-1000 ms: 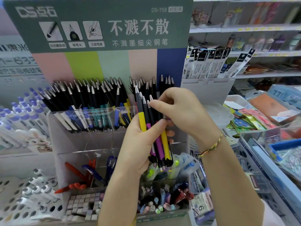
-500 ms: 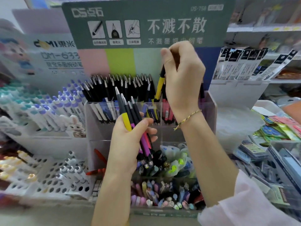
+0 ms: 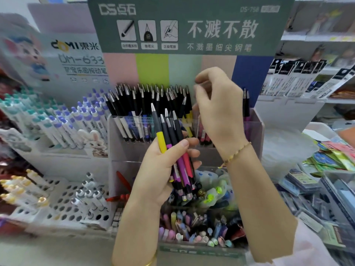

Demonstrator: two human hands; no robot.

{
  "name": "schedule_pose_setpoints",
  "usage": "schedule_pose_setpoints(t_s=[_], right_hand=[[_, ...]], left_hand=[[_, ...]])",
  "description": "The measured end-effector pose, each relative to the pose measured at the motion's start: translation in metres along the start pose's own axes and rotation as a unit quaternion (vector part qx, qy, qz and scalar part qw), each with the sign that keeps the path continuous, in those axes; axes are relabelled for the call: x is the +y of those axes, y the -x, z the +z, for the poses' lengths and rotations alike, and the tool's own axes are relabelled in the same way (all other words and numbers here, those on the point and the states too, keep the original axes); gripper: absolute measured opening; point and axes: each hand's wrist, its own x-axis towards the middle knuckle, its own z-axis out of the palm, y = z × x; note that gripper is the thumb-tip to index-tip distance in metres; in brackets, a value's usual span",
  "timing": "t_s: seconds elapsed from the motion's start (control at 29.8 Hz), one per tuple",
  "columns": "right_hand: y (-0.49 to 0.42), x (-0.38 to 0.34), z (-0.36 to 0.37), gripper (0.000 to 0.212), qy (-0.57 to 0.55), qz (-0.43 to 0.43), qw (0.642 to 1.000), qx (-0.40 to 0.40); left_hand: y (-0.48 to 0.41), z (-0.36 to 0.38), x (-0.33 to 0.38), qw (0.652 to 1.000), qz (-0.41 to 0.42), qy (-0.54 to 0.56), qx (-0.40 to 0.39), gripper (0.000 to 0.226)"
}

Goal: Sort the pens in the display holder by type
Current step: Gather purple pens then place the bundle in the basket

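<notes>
Pens (image 3: 170, 131) with yellow, magenta and pink barrels form an upright bundle in the left hand (image 3: 157, 173). Its thumb is clamped across them, in front of the clear holder (image 3: 256, 131). The right hand (image 3: 219, 112) hangs above the holder's top tier, apart from the left hand, with fingers loosely curled and nothing visible in them. Stock pens (image 3: 153, 100) with black tops fill the top tier in leaning rows. Markers (image 3: 211, 191) lie in the tier below. A green sign (image 3: 192, 25) stands behind the holder. White pens (image 3: 82, 120) sit in a rack to the left.
</notes>
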Motion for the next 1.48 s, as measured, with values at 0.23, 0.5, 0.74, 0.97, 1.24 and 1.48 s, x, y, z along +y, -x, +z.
schedule_pose_setpoints(t_s=[0.23,0.5,0.74,0.97,1.24,1.48], right_hand=[[0.008,-0.021,-0.011,0.027,-0.007,0.044,0.978,-0.206],[-0.002,-0.022,-0.004,0.045,-0.175,0.067,0.975,-0.12],[-0.023,-0.01,-0.007,0.033,-0.173,0.014,0.964,0.201],[-0.014,-0.002,0.012,0.021,0.022,-0.056,0.992,0.112],[-0.01,0.002,0.026,0.021,0.134,0.025,0.987,-0.083],[0.002,-0.004,0.001,0.014,0.034,-0.005,0.999,0.01]], left_hand=[[-0.001,0.003,-0.002,0.997,0.024,-0.067,-0.028,0.007],[-0.001,0.003,-0.002,0.989,0.015,-0.143,-0.038,0.01],[0.001,-0.003,0.0,0.997,-0.009,-0.075,0.019,0.015],[-0.001,-0.004,0.001,0.998,0.002,-0.003,0.057,0.003],[0.0,-0.009,0.0,0.999,-0.015,0.041,0.001,0.013],[0.0,-0.005,0.0,0.994,-0.019,0.068,-0.08,0.014]])
